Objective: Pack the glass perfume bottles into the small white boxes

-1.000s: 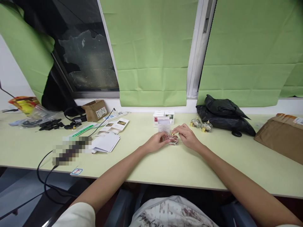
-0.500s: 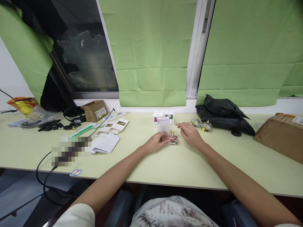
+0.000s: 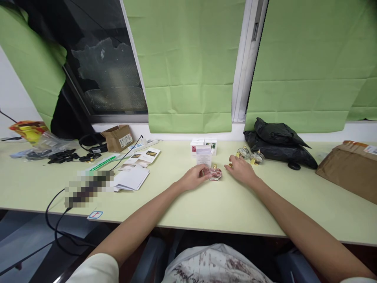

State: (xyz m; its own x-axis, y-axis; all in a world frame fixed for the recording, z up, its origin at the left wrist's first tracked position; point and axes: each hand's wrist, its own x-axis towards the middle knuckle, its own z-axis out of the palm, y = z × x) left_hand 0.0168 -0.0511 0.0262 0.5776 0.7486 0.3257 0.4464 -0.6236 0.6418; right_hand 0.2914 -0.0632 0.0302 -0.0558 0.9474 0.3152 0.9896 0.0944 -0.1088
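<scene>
Grips glass bottle (image 3: 215,173), pink inside, with left hand (image 3: 193,177) fingertips. Rests right hand (image 3: 242,170) just right of it, fingers curled, grasp unclear.

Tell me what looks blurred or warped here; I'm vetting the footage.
Head view: a pixelated patch hides something left on the table; the window frame leans from wide-angle distortion; light is even, shadows faint; the bottle at the left hand is sharp.

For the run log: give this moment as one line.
left hand: holds pink perfume bottle | right hand: on table, right of bottle | behind: two clear bottles
</scene>
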